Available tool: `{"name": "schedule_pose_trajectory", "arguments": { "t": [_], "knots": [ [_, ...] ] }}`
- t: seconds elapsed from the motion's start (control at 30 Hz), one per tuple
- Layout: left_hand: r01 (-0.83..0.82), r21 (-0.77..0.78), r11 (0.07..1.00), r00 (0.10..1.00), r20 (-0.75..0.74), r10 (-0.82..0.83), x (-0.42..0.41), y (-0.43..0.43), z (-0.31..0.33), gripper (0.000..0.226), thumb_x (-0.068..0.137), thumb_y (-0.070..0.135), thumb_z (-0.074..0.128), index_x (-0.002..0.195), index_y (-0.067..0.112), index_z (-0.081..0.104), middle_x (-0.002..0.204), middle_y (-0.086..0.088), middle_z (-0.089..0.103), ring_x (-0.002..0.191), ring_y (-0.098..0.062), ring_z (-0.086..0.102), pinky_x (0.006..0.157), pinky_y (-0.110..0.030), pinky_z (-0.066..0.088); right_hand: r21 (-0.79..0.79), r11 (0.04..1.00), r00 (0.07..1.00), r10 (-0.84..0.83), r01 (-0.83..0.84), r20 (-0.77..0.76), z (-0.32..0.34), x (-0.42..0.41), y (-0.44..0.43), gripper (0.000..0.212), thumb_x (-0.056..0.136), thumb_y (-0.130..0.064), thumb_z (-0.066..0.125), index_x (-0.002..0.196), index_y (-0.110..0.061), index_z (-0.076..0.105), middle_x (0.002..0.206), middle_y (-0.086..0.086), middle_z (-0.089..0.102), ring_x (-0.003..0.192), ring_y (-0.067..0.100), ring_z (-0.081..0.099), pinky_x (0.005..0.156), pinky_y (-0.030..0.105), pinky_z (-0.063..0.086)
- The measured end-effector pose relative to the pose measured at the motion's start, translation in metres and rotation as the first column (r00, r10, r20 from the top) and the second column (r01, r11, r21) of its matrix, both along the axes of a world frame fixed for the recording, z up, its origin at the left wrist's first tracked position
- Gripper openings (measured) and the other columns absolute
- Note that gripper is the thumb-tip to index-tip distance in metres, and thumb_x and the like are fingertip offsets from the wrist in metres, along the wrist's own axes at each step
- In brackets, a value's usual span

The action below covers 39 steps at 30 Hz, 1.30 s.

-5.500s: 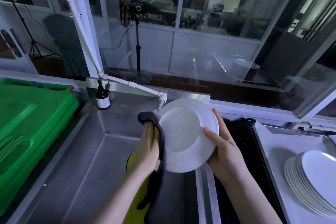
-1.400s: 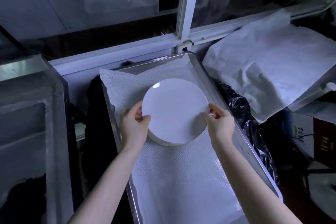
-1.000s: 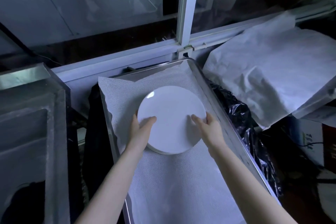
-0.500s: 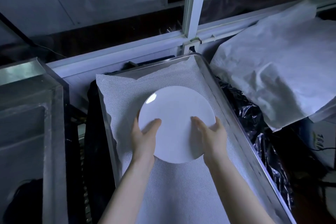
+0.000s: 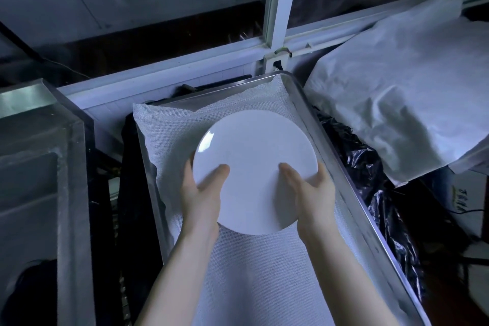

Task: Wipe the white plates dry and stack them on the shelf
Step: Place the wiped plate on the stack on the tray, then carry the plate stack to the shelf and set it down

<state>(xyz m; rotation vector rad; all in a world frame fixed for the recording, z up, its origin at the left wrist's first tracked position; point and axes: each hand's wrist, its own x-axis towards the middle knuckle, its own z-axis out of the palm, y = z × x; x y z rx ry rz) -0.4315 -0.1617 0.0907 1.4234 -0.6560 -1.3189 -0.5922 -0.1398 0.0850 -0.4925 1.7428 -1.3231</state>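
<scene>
Now | white plate [image 5: 254, 167] between both hands | thumbs on top, fingers curled beneath, probably

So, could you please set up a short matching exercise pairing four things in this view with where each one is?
Things:
1. plates
2. left hand
3. black bag
4. liner

Places:
A. spread over the tray floor
B. between the tray and the white sheet
C. held in both hands above the liner
D. on the plates' left edge, thumb on top

Pairs: 1-C, 2-D, 3-B, 4-A
</scene>
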Motion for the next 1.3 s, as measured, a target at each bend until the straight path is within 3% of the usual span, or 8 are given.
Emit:
{"name": "schedule_pose_trajectory", "arguments": {
  "t": [0.47, 0.6, 0.87, 1.0, 1.13, 1.23, 1.3],
  "knots": [
    [0.028, 0.012, 1.000, 0.996, -0.083, -0.027, 0.008, 0.013, 0.016, 0.047, 0.081, 0.011, 0.074, 0.118, 0.038, 0.063, 0.106, 0.010, 0.074, 0.092, -0.013, 0.072, 0.061, -0.028, 0.057, -0.038, 0.999, 0.994, 0.020, -0.015, 0.110, 0.024, 0.000, 0.026, 0.038, 0.079, -0.019, 0.083, 0.111, -0.029, 0.066, 0.107, -0.004, 0.075, 0.100, 0.024, 0.071, 0.092, 0.054, 0.056],
    [0.148, 0.036, 0.988, 0.984, -0.102, -0.144, 0.002, 0.024, 0.018, 0.043, 0.080, 0.007, 0.074, 0.111, 0.035, 0.068, 0.103, 0.006, 0.075, 0.088, -0.015, 0.073, 0.060, -0.030, 0.057, -0.027, 0.997, 0.983, -0.071, 0.077, 0.167, 0.026, -0.008, 0.054, 0.060, 0.065, -0.029, 0.086, 0.119, -0.029, 0.061, 0.113, -0.001, 0.073, 0.102, 0.026, 0.071, 0.091, 0.053, 0.057],
    [0.366, 0.101, 0.925, 0.928, -0.105, -0.356, -0.059, 0.089, 0.038, 0.032, 0.077, 0.007, 0.078, 0.105, 0.021, 0.070, 0.091, 0.005, 0.077, 0.077, -0.016, 0.074, 0.051, -0.026, 0.055, -0.084, 0.948, 0.950, -0.301, 0.307, 0.080, 0.048, -0.051, 0.162, 0.053, 0.066, -0.029, 0.083, 0.116, -0.030, 0.062, 0.108, -0.002, 0.073, 0.099, 0.023, 0.071, 0.084, 0.045, 0.060],
    [0.572, 0.075, 0.817, 0.820, -0.093, -0.565, -0.112, 0.159, 0.061, 0.030, 0.080, 0.012, 0.077, 0.106, 0.023, 0.067, 0.092, 0.003, 0.077, 0.080, -0.019, 0.074, 0.063, -0.036, 0.058, -0.155, 0.875, 0.888, -0.458, 0.458, 0.035, 0.067, -0.085, 0.258, 0.054, 0.065, -0.029, 0.079, 0.116, -0.023, 0.061, 0.111, 0.001, 0.071, 0.099, 0.019, 0.070, 0.074, 0.032, 0.058],
    [0.747, 0.012, 0.664, 0.664, -0.066, -0.745, -0.177, 0.259, 0.081, 0.037, 0.081, 0.012, 0.076, 0.115, 0.018, 0.063, 0.099, -0.003, 0.076, 0.083, -0.022, 0.074, 0.069, -0.038, 0.059, -0.203, 0.786, 0.805, -0.593, 0.584, 0.023, 0.087, -0.125, 0.384, 0.058, 0.065, -0.032, 0.075, 0.120, -0.023, 0.059, 0.115, 0.003, 0.070, 0.101, 0.024, 0.070, 0.080, 0.047, 0.061],
    [0.867, -0.047, 0.496, 0.495, -0.036, -0.868, -0.229, 0.355, 0.091, 0.030, 0.084, 0.009, 0.071, 0.112, 0.017, 0.063, 0.088, 0.003, 0.077, 0.074, -0.014, 0.073, 0.051, -0.026, 0.056, -0.256, 0.669, 0.698, -0.715, 0.698, 0.038, 0.096, -0.149, 0.497, 0.061, 0.070, -0.025, 0.075, 0.125, -0.006, 0.057, 0.118, 0.018, 0.067, 0.103, 0.035, 0.069, 0.082, 0.053, 0.060],
    [0.935, -0.078, 0.345, 0.345, -0.010, -0.939, -0.260, 0.423, 0.097, 0.020, 0.085, 0.009, 0.069, 0.099, 0.023, 0.067, 0.079, 0.010, 0.075, 0.066, -0.010, 0.072, 0.044, -0.022, 0.052, -0.259, 0.535, 0.568, -0.820, 0.804, 0.069, 0.101, -0.156, 0.573, 0.063, 0.068, -0.022, 0.077, 0.126, -0.005, 0.055, 0.118, 0.019, 0.067, 0.103, 0.036, 0.068, 0.084, 0.054, 0.059]
  ]
}}
